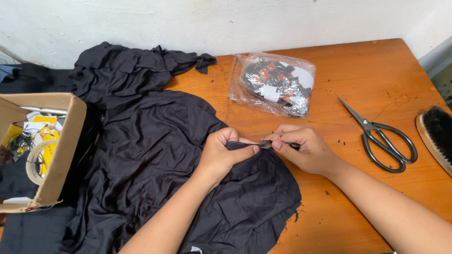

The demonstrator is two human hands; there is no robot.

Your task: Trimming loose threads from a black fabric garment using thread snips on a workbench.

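Note:
A black garment (150, 150) lies crumpled over the left half of an orange wooden table (358, 70). My left hand (221, 153) pinches a folded edge of the cloth near the table's middle. Right beside it, my right hand (303, 148) holds a small metal tool (265, 143), its tip against the pinched edge. The two hands nearly touch.
A clear plastic bag of small black, red and white tags (275, 83) lies behind the hands. Black scissors (383, 141) rest at the right, a wooden brush (435, 136) at the right edge. A cardboard box (56, 155) with tape and oddments stands at the left.

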